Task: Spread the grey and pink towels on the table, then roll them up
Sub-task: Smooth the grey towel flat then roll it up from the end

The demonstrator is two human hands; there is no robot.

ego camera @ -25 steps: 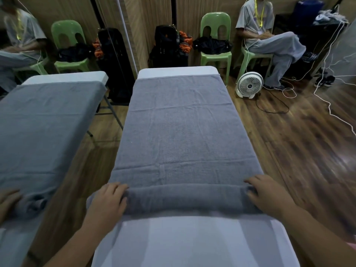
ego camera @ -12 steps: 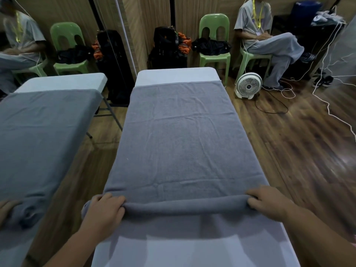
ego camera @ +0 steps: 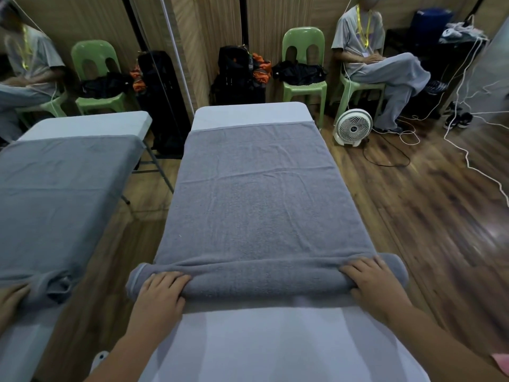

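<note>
- Head view: the grey towel [ego camera: 256, 205] lies spread along the table [ego camera: 249, 115] in the centre of the frame, its near end rolled low in the frame.
- The left hand [ego camera: 158, 295] and right hand [ego camera: 376, 285] press flat on the roll's ends, fingers curled over it, not clenched.
- A pink scrap [ego camera: 501, 362] shows at the lower right corner.
- Risk: uneven pushing would likely skew the roll, and the overhanging ends may loosen.
</note>
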